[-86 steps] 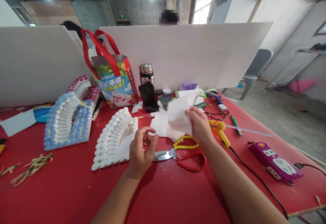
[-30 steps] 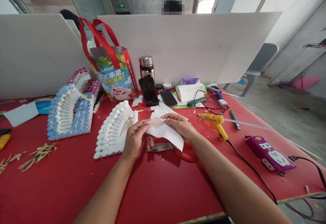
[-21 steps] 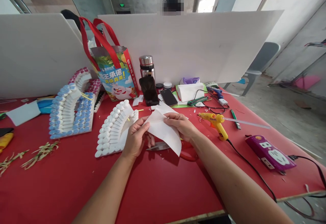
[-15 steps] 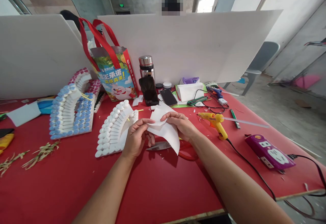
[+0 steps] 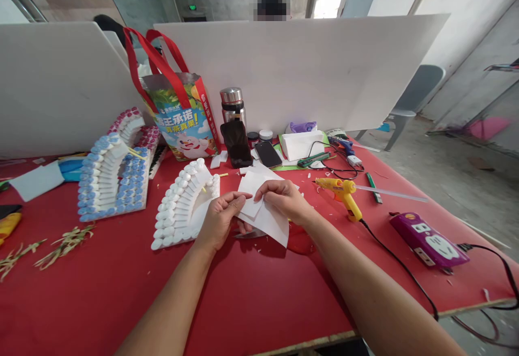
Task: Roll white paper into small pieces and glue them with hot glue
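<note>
A sheet of white paper (image 5: 274, 225) hangs between my hands over the red table, a small flap of it folded toward me. My left hand (image 5: 222, 214) pinches its left edge between thumb and fingers. From the right, my right hand (image 5: 284, 200) grips the upper part with bent fingertips. Under the paper lies a pair of scissors (image 5: 248, 234), mostly hidden, with part of a blade showing. Just left of my left hand stands a white arched model (image 5: 178, 207) covered in rounded white pieces.
A blue-and-white arched model (image 5: 113, 183) stands at the left, near a printed bag (image 5: 184, 123). Behind my hands are a steel bottle (image 5: 233, 105) and a phone (image 5: 237, 145). On the right lie a yellow glue gun (image 5: 340, 194) and a purple power strip (image 5: 430, 240), their cords trailing off the table.
The folded flap of paper now shows more plainly and the sheet's lower corner has swung slightly right. My left fingers have shifted a little along the edge.
</note>
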Demonstrator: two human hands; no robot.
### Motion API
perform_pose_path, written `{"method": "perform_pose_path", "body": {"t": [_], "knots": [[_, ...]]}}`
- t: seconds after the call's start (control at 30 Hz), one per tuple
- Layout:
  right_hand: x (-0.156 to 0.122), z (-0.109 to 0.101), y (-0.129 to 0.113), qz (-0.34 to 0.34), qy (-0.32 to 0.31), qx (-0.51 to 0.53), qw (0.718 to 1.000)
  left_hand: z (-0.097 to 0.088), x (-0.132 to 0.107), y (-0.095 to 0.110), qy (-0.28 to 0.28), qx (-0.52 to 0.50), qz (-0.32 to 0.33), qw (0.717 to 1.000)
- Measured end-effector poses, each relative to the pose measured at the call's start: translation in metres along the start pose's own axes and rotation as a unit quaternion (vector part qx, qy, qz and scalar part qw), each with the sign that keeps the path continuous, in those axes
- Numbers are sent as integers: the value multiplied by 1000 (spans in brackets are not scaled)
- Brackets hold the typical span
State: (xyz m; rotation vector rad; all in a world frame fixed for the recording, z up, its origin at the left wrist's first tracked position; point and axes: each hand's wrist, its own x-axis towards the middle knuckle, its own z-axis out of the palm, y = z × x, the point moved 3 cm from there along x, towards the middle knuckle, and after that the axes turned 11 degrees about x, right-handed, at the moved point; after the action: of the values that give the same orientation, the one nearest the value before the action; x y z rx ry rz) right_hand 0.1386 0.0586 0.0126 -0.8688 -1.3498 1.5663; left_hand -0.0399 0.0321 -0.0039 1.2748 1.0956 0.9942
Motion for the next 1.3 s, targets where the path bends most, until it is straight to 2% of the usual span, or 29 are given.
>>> {"method": "perform_pose_path", "body": {"t": [0.17,0.33,0.6,0.7,0.83,1.03,1.2,1.3], "knots": [[0,-10,-6,-16,18,-49,999,0,-1,4,21,49,31,998],[8,-14,12,24,-8,-106,994,1,-2,4,25,76,30,996],[8,-19,11,55,19,-30,998,2,-1,3,-4,82,32,996],[8,-17,12,59,-1,-25,998,2,-1,2,-5,78,38,996],[8,-14,16,47,-27,-21,998,2,-1,2,2,49,35,998],[8,-16,13,51,-2,28,998,-1,0,4,10,-24,49,998],[12,-21,12,15,14,1,1000,-6,-1,6,47,-48,62,996],[15,-28,8,-53,49,-48,996,-10,-2,8,88,-39,76,992]]}}
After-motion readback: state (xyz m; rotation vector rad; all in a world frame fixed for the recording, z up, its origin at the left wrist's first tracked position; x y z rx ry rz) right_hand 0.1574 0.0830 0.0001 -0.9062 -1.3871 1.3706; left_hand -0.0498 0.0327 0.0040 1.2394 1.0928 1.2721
